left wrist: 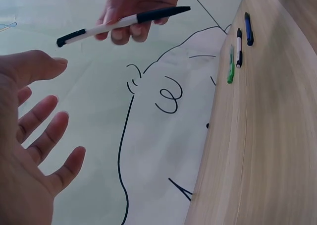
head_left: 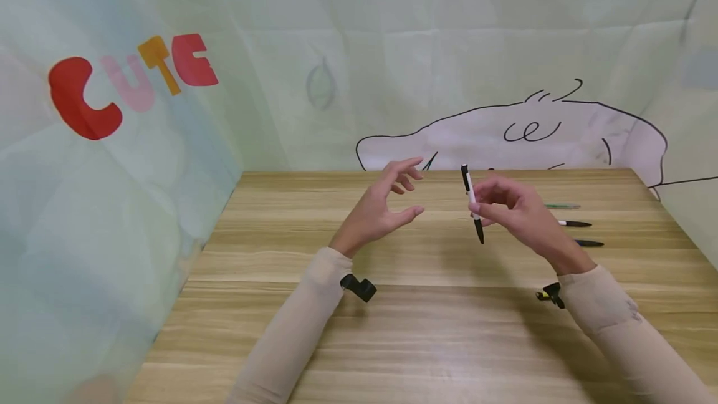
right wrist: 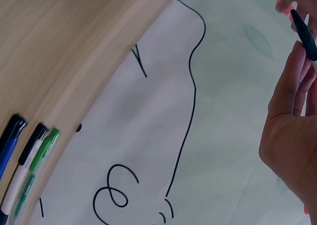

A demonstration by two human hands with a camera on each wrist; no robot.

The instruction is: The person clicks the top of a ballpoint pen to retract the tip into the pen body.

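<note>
A white pen with black ends (head_left: 470, 195) is pinched between the thumb and fingers of my right hand (head_left: 518, 211), held above the table with its black tip pointing down. In the left wrist view the same pen (left wrist: 114, 25) runs slantwise across the right hand's fingertips. My left hand (head_left: 381, 207) is raised to the left of the pen, thumb and fingers spread apart with nothing between them. On the table beyond the right hand lie a green pen (left wrist: 231, 64), a white and black pen (left wrist: 239, 47) and a blue pen (left wrist: 248, 28), side by side.
The wooden table (head_left: 392, 341) reaches back to a sheet wall (head_left: 280, 80) with a line drawing (head_left: 477, 136) and coloured letters (head_left: 86, 101). A black strap piece (head_left: 359, 287) sits at the left wrist, another (head_left: 552, 295) at the right.
</note>
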